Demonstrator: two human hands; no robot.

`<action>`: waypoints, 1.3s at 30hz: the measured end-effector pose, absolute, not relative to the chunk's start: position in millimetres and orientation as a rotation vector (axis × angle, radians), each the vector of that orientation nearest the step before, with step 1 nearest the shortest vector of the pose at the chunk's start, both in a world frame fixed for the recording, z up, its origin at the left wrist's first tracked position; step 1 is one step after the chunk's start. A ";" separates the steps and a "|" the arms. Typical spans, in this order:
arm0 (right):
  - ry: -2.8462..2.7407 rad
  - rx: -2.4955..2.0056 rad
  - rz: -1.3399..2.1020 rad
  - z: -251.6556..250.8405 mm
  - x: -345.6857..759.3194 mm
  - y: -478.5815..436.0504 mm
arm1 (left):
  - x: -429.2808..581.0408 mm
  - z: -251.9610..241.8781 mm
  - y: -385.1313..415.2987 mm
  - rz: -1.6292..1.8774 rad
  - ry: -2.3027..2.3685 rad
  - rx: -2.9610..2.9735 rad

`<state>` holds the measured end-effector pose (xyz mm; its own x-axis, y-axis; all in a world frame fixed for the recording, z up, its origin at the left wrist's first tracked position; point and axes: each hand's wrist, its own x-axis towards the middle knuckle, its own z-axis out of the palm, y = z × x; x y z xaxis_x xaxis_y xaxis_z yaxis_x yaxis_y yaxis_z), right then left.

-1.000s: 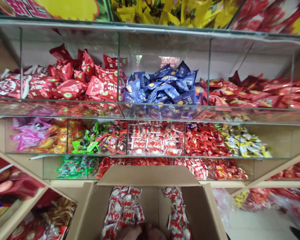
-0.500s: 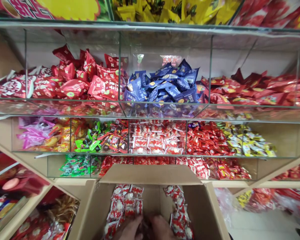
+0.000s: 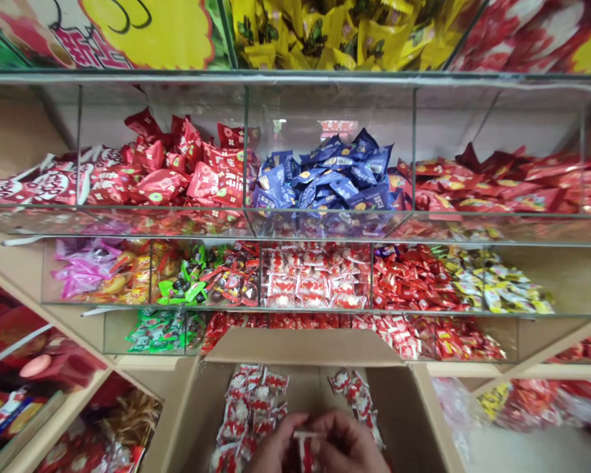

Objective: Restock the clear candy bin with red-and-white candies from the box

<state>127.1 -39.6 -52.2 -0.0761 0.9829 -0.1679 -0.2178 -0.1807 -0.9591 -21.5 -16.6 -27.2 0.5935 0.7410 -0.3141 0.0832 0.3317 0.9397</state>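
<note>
An open cardboard box [image 3: 408, 420] stands in front of me, with several red-and-white wrapped candies [image 3: 249, 407] lying inside. My left hand [image 3: 276, 447] and my right hand [image 3: 347, 445] are low in the box, fingers curled together around a bunch of those candies [image 3: 304, 441]. Straight ahead, the middle glass bin of the lower shelf holds the same red-and-white candies [image 3: 310, 279].
Glass shelf bins [image 3: 246, 164] hold red packets [image 3: 187, 167], blue packets [image 3: 335, 177] and more red ones at right. Lower bins contain pink, green, red and yellow sweets. Wooden side shelves slope away at left and right. Yellow packets fill the top tier.
My two hands have risen from the bottom edge into fuller view, closing together on candies. The view has tilted slightly down and right.
</note>
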 end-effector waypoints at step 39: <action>-0.865 -1.075 1.331 21.9 129.6 -51.3 | 5.0 49.6 -12.5 1.034 0.672 0.682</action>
